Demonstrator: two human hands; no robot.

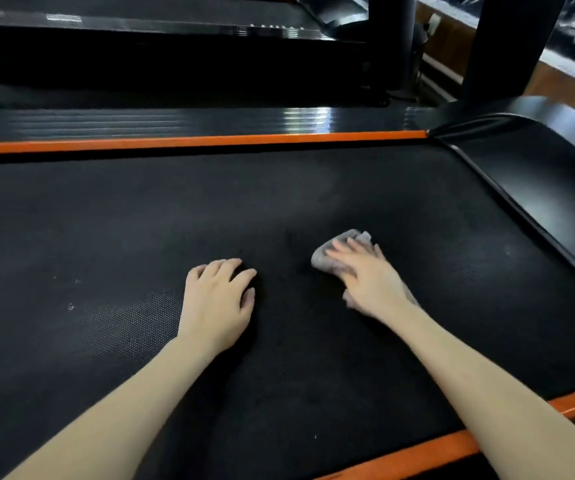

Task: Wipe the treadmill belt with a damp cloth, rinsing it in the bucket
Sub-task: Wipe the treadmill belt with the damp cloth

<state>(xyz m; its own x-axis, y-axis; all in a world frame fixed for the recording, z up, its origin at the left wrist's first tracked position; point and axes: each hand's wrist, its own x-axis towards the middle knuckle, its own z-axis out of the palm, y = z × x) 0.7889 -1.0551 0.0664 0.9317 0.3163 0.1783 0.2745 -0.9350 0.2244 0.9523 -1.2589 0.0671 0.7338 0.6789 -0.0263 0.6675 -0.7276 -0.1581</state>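
From the head camera, the black textured treadmill belt (313, 202) fills the middle, edged by a far orange side strip (196, 142) and a near orange side strip (417, 455). The left hand (218, 303) rests on the belt left of centre, fingers loosely bent, holding nothing. To its right, well apart, the right hand (369, 282) presses a crumpled grey cloth (324, 261) flat against the belt, fingers spread and fairly straight on top; this hand is motion-blurred. A glossy black motor cover (538, 174) lies far right.
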